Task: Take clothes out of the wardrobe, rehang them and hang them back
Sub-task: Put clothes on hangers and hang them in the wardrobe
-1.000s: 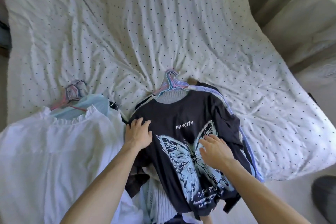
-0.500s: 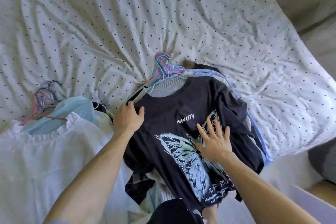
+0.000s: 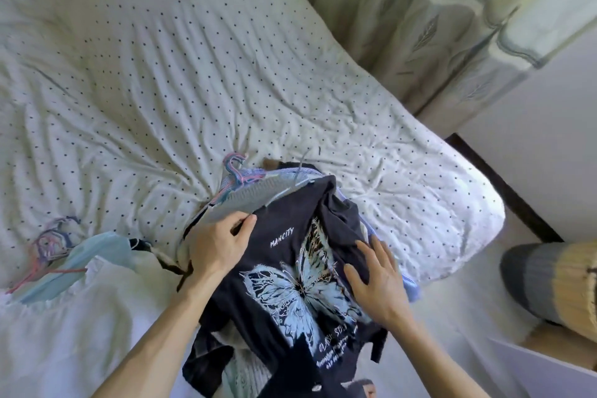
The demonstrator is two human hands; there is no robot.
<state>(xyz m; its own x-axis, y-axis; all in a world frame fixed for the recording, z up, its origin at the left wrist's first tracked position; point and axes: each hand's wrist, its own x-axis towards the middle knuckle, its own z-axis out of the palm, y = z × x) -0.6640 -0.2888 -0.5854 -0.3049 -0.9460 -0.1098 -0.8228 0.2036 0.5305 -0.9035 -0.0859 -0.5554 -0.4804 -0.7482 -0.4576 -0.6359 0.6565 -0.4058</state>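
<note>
Dark T-shirt (image 3: 284,255): "MANCITY" in white on the chest; near the hem, "CLASSIC STYLE", smaller lines unreadable.

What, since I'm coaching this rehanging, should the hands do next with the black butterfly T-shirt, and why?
Probably lift the black butterfly T-shirt by its shoulder, clear of the bundled hangers. The left hand pinches that shoulder edge, the right hand lies flat on the other side, steadying it, and the grey knit shows underneath.
</note>
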